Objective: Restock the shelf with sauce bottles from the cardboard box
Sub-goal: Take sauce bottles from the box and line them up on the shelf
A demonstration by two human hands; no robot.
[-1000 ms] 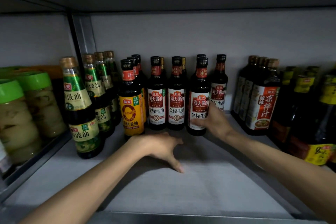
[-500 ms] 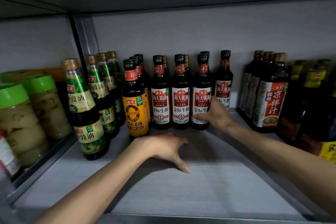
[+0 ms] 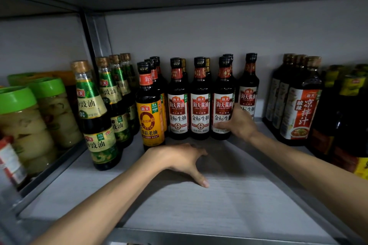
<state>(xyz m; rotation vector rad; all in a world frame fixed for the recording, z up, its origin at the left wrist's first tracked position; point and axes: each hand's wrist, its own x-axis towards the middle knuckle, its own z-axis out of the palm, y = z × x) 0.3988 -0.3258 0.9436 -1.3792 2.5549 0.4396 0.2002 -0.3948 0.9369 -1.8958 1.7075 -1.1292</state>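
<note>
Gripping the sauce bottle (image 3: 223, 103) low — right hand (image 3: 242, 123) fingers (image 3: 224, 125) across its label.

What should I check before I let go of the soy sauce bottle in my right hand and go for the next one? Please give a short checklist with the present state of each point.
1. Gripped bottle stands upright on the shelf: ok.
2. Its label faces front, in line with the neighbour bottle: ok.
3. Right hand free of the gripped bottle: not ok, fingers and thumb wrap its lower label.
4. Left hand holds nothing: ok, it rests open on the shelf.
5. Bare shelf in front for more bottles: ok.
6. Cardboard box within reach: cannot tell, it is out of view.
</note>
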